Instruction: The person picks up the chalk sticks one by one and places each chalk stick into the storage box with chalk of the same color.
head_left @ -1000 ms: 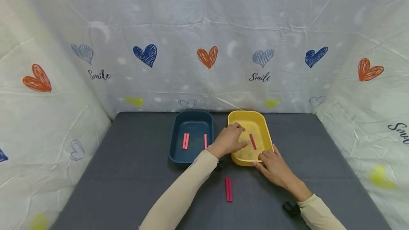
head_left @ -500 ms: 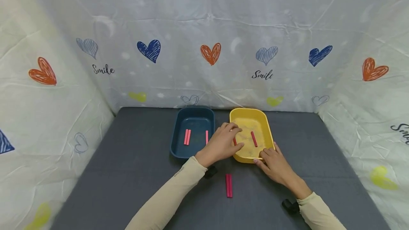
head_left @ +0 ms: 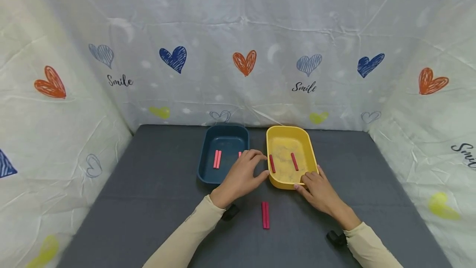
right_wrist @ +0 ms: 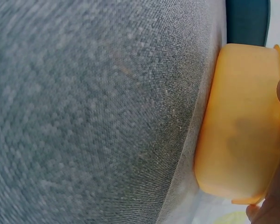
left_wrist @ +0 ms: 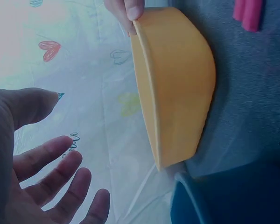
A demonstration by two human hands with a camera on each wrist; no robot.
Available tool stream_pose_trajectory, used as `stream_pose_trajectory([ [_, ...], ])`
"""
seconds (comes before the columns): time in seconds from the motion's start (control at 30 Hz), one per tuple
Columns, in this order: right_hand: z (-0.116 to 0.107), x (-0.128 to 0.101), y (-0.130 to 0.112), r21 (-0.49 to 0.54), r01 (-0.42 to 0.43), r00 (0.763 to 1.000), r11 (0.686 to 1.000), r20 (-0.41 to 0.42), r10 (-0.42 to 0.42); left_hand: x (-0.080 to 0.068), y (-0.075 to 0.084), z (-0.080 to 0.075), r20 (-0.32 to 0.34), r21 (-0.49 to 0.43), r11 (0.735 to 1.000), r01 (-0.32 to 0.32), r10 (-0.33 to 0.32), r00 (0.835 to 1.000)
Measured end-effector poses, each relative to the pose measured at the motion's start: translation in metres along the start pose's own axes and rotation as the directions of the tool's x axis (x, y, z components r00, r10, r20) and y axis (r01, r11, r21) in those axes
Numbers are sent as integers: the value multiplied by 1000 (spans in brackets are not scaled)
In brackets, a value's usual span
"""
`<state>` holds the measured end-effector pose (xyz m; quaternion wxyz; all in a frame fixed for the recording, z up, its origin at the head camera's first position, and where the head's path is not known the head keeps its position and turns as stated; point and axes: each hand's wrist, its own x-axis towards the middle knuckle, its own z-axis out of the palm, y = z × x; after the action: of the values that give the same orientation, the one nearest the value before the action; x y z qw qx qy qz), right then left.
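Left hand (left_wrist: pixel 42 177), fingers spread and empty, beside a yellow tray (left_wrist: pixel 177 88) on the grey table (left_wrist: pixel 252 93).

The head view is evenly and brightly lit, and only faint, soft shadows are cast beneath the yellow tray (head_left: pixel 288 184) and the hands. The curtain (head_left: pixel 238 44) is bent outward at the edges by a wide lens. In the left wrist view the backdrop is washed out by glare, and the near fingers (left_wrist: pixel 51 158) are blurred. The right wrist view is perhaps slightly soft throughout.
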<state>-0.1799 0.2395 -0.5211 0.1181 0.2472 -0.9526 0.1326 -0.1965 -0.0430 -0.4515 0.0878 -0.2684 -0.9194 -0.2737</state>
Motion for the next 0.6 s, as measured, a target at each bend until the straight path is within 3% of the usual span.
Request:
stream_pose_trajectory([
  [0.6,-2,-1,-1,7,9,1000,1000,-6,-9,-40,-6,2,8,-33,999,8,-7,1000],
])
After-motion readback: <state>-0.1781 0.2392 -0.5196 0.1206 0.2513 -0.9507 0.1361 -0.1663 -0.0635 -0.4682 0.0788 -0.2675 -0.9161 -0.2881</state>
